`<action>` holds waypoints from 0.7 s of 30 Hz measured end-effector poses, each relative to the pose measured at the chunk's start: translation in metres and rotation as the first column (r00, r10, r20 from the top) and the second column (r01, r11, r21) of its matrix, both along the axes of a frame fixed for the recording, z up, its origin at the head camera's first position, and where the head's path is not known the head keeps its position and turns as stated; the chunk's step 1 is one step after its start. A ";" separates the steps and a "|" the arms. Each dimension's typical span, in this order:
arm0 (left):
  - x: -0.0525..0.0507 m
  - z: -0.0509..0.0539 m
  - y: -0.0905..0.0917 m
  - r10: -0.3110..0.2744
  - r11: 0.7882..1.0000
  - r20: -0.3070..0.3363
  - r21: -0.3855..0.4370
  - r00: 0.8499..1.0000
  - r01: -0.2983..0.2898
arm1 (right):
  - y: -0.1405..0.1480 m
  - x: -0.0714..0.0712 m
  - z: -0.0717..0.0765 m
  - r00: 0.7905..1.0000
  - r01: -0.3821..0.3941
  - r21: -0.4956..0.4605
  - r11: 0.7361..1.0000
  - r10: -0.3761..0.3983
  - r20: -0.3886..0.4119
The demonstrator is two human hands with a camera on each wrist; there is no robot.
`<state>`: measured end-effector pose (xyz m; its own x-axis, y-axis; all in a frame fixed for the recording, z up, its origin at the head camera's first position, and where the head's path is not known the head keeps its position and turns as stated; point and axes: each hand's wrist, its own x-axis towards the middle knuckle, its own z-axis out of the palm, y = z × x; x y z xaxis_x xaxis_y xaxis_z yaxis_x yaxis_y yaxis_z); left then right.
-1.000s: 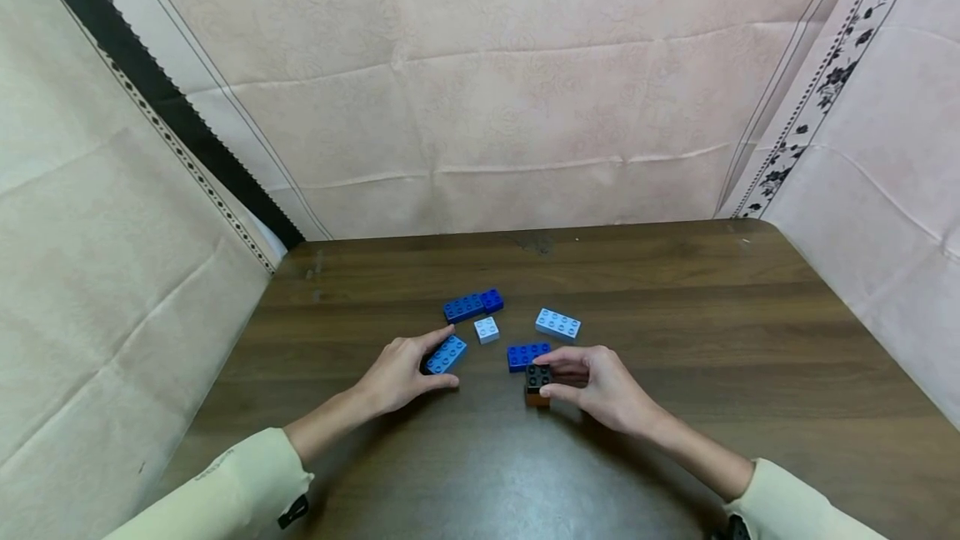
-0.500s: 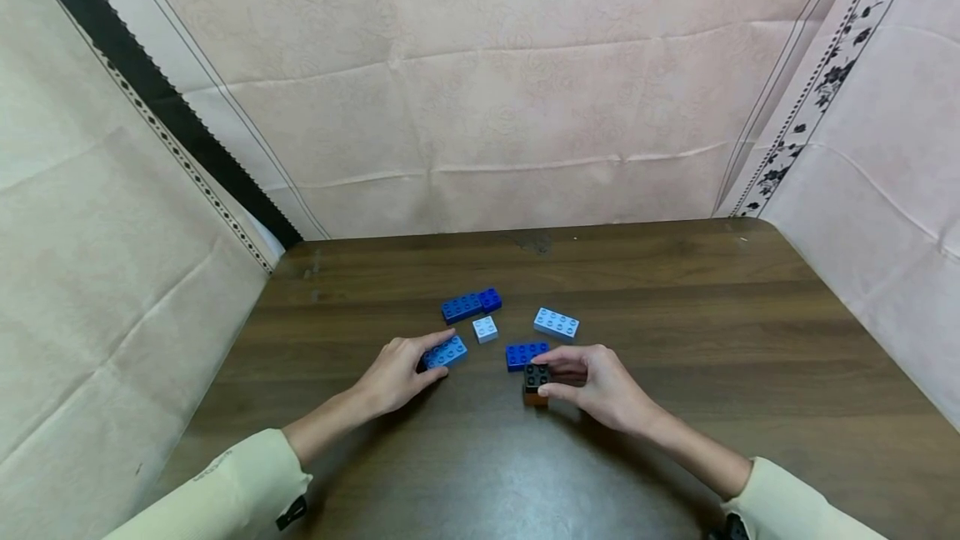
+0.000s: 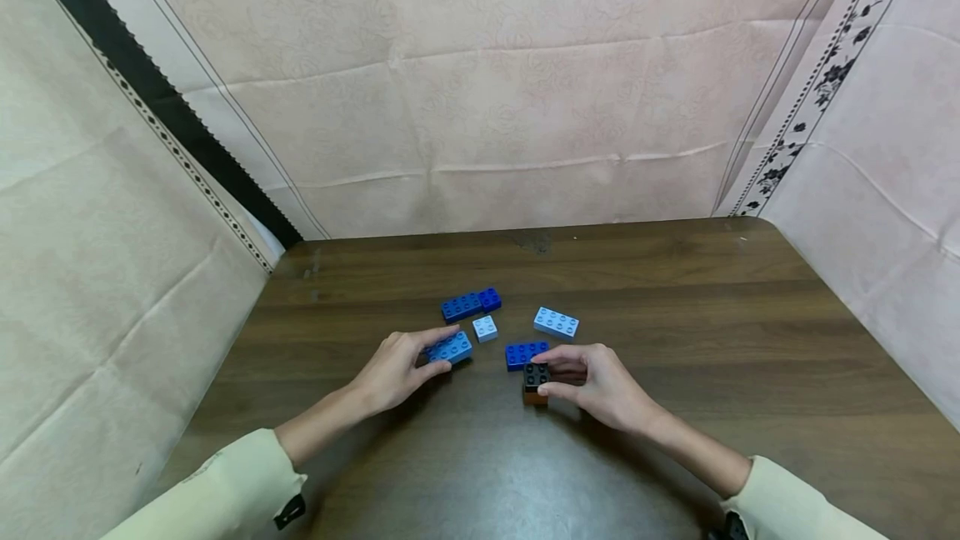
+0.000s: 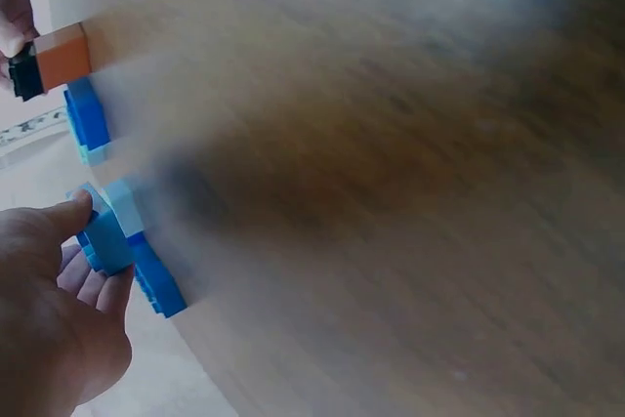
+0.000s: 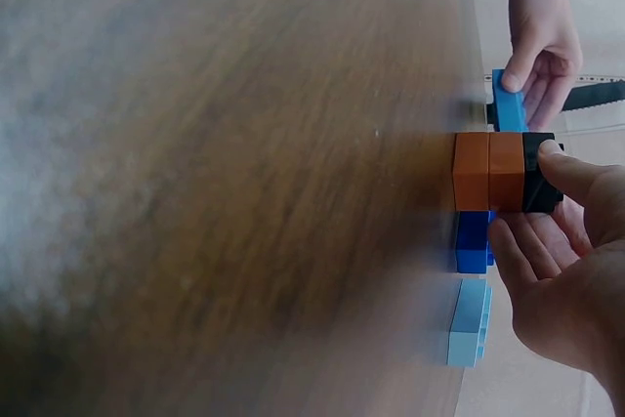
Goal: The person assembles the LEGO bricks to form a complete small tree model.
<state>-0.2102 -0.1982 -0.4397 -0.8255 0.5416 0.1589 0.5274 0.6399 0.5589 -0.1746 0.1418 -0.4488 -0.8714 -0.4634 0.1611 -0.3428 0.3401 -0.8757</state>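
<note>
My left hand pinches a medium-blue toy building brick between thumb and fingers. A shadow under that brick suggests it is slightly above the tabletop; its blue side faces the left wrist camera. Thumb and fingers of my right hand hold the black brick on top of a small upright stack. Below it are two orange bricks, resting on the table. Just behind this stack lies a dark blue brick, partly hidden by the right fingers in the head view.
A pale blue square brick lies beyond the left fingertips. Farther back, a long blue brick touches a small dark blue one. A light blue brick lies back right. Patterned cloth hangs behind the wooden table.
The left hand has turned the medium-blue brick from a steep slant to nearly crosswise, then shifted it slightly right and away. The right hand and its stack stay in place.
</note>
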 end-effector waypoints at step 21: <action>0.012 0.019 0.031 -0.175 0.960 0.003 0.223 0.985 0.170 | 0.000 0.001 0.001 1.000 -0.008 -0.007 1.000 0.008 -0.004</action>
